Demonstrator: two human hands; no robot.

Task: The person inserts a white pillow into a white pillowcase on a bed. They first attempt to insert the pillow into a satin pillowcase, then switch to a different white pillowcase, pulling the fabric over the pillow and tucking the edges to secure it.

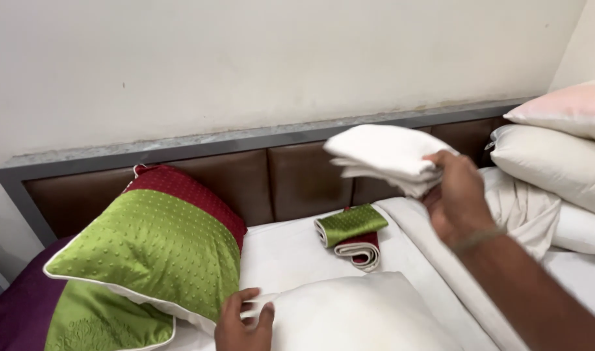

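My right hand (458,198) holds a folded white cloth (383,155) up in the air in front of the brown padded headboard (291,179). Near the lower edge my left hand (242,322) pinches the corner of a white pillow (356,315) that lies on the bed. A green and red cushion (157,244) leans against the headboard just left of that hand. Between the two hands, a folded green and red cover (352,235) rests on the white sheet (287,250).
Stacked pillows, one pale pink (564,107) and one cream (554,162), sit at the right with crumpled white linen (525,208) below them. A purple and green bedspread (24,312) covers the left corner. A plain wall (245,65) rises behind the headboard.
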